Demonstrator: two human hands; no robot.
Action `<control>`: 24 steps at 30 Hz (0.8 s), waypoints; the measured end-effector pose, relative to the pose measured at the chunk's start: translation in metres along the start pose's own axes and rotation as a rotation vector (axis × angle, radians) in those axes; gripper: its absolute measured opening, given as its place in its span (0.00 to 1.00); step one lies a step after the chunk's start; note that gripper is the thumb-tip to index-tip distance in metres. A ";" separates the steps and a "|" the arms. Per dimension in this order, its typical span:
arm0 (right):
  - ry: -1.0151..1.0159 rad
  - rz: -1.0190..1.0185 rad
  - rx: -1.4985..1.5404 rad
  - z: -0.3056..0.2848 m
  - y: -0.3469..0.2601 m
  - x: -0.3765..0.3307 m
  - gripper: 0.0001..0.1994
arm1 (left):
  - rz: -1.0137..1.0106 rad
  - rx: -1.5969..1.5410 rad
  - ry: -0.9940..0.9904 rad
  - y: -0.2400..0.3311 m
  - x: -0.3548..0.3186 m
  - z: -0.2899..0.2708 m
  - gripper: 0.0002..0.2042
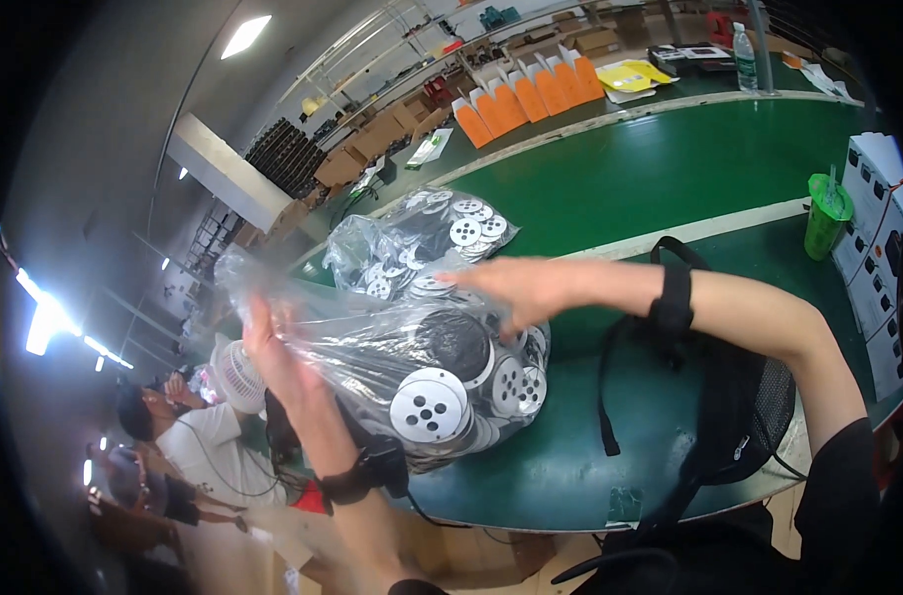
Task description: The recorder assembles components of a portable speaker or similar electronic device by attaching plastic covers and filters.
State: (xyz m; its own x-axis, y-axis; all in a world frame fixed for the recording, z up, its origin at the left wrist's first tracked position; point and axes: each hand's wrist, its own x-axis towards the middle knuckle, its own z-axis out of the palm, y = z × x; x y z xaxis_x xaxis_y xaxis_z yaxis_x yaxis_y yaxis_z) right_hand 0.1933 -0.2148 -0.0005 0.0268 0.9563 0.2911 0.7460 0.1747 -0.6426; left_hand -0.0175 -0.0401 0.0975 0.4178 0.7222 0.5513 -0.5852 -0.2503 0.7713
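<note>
Two hands: left hand grasping clear bag; right hand over it, hold unclear;
Green table: bag on near left;
Discs: likely heavy together; bag likely soft, slippery; grip top, support base

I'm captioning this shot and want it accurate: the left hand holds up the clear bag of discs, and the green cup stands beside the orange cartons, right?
Not quite: the head view shows the green cup beside the white boxes at the right, not the orange cartons. The left hand does hold up the clear bag of discs.
</note>
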 end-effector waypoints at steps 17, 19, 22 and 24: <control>0.357 -0.216 -0.623 -0.050 -0.057 -0.034 0.03 | -0.134 -0.001 0.178 0.020 -0.089 -0.193 0.17; 0.359 -0.075 -0.560 -0.048 -0.027 -0.039 0.04 | -0.035 -0.006 0.017 0.016 -0.101 -0.210 0.17; 0.288 0.189 -0.552 -0.036 0.012 -0.045 0.05 | -0.395 0.529 0.041 0.001 -0.142 -0.232 0.25; 0.077 0.342 -0.491 -0.034 0.004 -0.046 0.05 | -0.606 0.591 -0.073 -0.010 -0.174 -0.238 0.31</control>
State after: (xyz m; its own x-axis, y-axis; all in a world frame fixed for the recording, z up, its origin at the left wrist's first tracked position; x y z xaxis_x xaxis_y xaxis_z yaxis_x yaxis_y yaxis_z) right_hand 0.2174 -0.2666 0.0077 0.3543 0.9160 0.1881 0.9060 -0.2864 -0.3118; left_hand -0.2497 -0.0095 -0.0819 0.5973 0.8020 -0.0077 0.2052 -0.1435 0.9681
